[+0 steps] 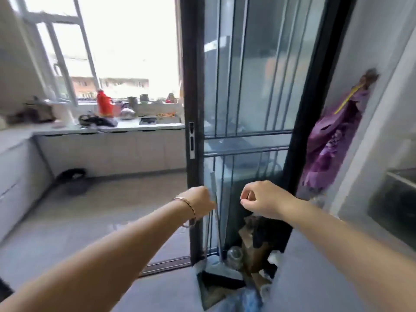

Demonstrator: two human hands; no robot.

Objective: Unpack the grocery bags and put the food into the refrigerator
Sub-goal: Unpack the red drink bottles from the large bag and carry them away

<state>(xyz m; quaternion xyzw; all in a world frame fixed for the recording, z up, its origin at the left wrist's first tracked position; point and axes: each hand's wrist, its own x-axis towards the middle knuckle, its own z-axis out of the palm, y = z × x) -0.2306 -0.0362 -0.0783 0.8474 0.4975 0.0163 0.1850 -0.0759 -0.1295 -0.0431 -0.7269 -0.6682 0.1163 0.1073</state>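
A dark bag (98,121) lies on the tabletop (139,126) under the window (126,41), well beyond both outstretched arms. The left hand (200,199) curls against the sliding glass door (247,86) frame; whether it grips is unclear. The right hand (262,199) is clenched, empty.

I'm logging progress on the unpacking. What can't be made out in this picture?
Head view:
- left hand: fingers hidden behind its own back, so any grip is untellable.
- countertop items: small, blurred, washed out by glare from the window.
- clutter at the foot of the glass door: motion-blurred, kinds unclear.
- dark unit: cut off by the right edge, so what it is stays unclear.
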